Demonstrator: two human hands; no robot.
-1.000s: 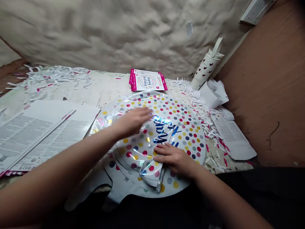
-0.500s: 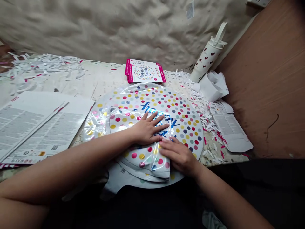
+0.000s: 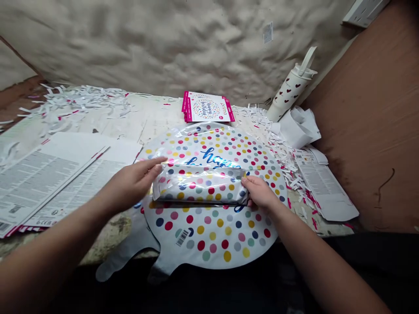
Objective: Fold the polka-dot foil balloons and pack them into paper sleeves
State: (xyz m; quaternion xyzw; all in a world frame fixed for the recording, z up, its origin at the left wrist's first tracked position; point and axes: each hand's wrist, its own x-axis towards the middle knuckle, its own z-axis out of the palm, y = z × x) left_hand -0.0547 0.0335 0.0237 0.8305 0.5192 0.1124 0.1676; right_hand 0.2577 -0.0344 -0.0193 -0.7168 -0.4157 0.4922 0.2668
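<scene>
While paper strips (image 3: 81, 100) lie heaped at the far left of the tabletop (image 3: 121, 122), printed cards (image 3: 49, 174) overlap one another nearer to you, close-set text facing up. Beside them, your left hand (image 3: 129, 185) grasps the left end of the folded balloon (image 3: 199, 187), thumb and fingers at its upper corner. That shiny, dotted bundle lies crosswise over the middle of the flat balloons (image 3: 212, 235), covering part of their blue lettering; two pale tails (image 3: 126, 253) reach the near edge at the left, and a barcode (image 3: 182, 237) shows below the bundle. Behind, just beyond the balloons' far rim, sits a small stack of pink-edged packets (image 3: 209, 108). Your right hand (image 3: 262, 192) pinches the bundle's right end, thumb on top. Farther right, more shreds (image 3: 296, 183) border the balloons, with a heart-patterned bottle (image 3: 290, 93) standing behind curled paper (image 3: 297, 128) and another card (image 3: 324, 185) lying nearer you, beside the brown panel (image 3: 369, 131).
</scene>
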